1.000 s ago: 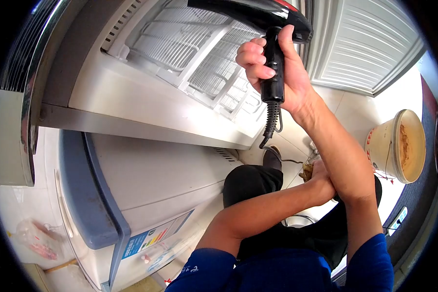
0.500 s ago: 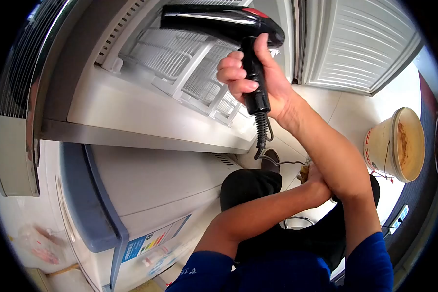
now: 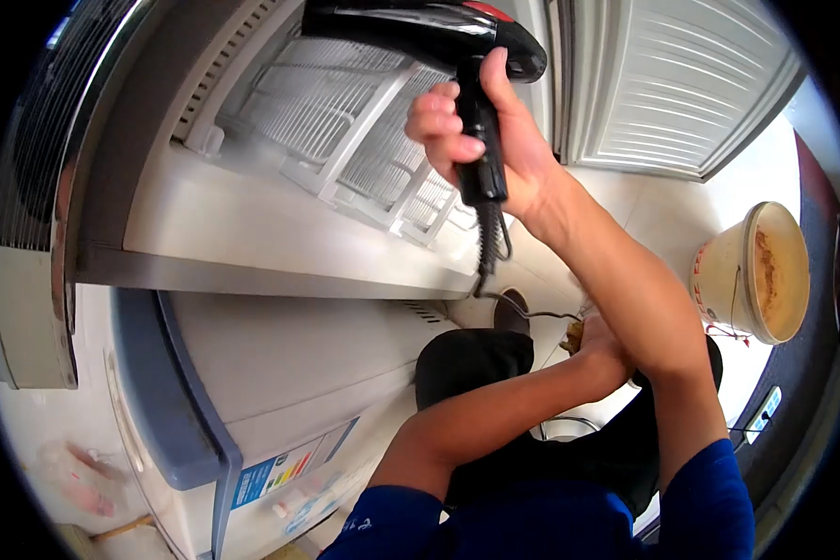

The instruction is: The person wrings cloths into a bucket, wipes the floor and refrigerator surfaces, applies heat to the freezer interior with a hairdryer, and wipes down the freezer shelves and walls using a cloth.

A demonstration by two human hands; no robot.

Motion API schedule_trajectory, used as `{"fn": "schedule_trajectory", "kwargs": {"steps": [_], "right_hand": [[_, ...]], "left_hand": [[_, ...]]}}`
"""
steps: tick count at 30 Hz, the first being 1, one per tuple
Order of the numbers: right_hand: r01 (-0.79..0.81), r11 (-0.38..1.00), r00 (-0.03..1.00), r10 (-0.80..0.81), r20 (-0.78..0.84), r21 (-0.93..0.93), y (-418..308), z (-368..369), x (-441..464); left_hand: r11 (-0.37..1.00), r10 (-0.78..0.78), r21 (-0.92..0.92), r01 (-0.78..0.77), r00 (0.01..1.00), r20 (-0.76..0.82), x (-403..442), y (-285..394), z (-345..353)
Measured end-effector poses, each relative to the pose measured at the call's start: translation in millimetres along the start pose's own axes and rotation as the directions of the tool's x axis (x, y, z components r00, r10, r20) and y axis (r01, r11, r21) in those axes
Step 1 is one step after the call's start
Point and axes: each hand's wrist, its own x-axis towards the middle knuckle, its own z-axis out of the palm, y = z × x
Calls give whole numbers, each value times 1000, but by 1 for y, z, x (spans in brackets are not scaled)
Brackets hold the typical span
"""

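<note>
My right hand [image 3: 495, 140] is wrapped round the handle of a black hair dryer [image 3: 392, 28] with a red patch on top. Its nozzle faces left, in front of an open freezer compartment with wire racks [image 3: 373, 159]. A black cord [image 3: 523, 312] drops from the handle and runs toward my left hand [image 3: 599, 329]. That hand is low, partly hidden behind my right forearm, and looks closed. A small yellowish-brown piece [image 3: 574, 336] shows at its fingers, too small to name.
An open white ribbed door [image 3: 691, 93] stands at upper right. A cream bucket [image 3: 726, 271] with brown stains is on the tiled floor at right. A white cabinet with a blue-grey edge [image 3: 173, 392] stands at lower left. A socket strip [image 3: 763, 415] lies at right.
The hair dryer and my right hand have shifted slightly up and left in view, and the nozzle is nearer the top edge. My left hand keeps about the same pose.
</note>
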Motion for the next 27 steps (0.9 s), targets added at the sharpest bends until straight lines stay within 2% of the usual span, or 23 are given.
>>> {"fn": "schedule_trajectory", "kwargs": {"steps": [2, 4, 5, 6, 8, 14, 17, 19, 21, 24, 26, 27], "right_hand": [[99, 994, 995, -99, -7, 56, -13, 10, 9], [145, 987, 989, -147, 22, 74, -32, 15, 17], [173, 981, 985, -174, 4, 90, -42, 17, 19], [130, 986, 990, -135, 41, 109, -58, 14, 23], [214, 973, 975, -218, 35, 84, -73, 18, 22], [311, 947, 946, -316, 65, 77, -111, 26, 3], [388, 922, 922, -388, -4, -5, -105, 29, -2], [510, 823, 835, -543, -85, -249, -95, 29, -7], [532, 662, 744, -663, -81, -528, -91, 26, -14], [380, 334, 644, -765, -13, -863, -92, 27, -36], [252, 220, 637, -770, -10, -943, -92, 34, -46], [248, 215, 639, -769, -7, -945, -93, 38, -48]], "left_hand": [[999, -17, 32, 16, 998, 53, 4, 3, -2], [956, 13, 291, -29, 998, 57, 10, -6, 19], [958, -3, 286, -26, 995, 100, 10, -4, 12], [958, 6, 286, -36, 995, 103, 11, -1, 6], [923, -65, 380, -68, 943, 326, 8, 6, -8], [928, -38, 366, -70, 959, 280, 6, 4, -5], [922, -56, 384, -53, 962, 267, 4, 6, -7], [922, -49, 381, -66, 958, 283, 4, 5, -10], [926, -41, 370, -74, 955, 294, 4, 4, -10], [928, -36, 367, -63, 966, 257, 6, 1, -6], [918, -24, 389, -75, 970, 244, 5, 2, -5], [919, -19, 387, -78, 971, 239, 5, 2, -5]]}}
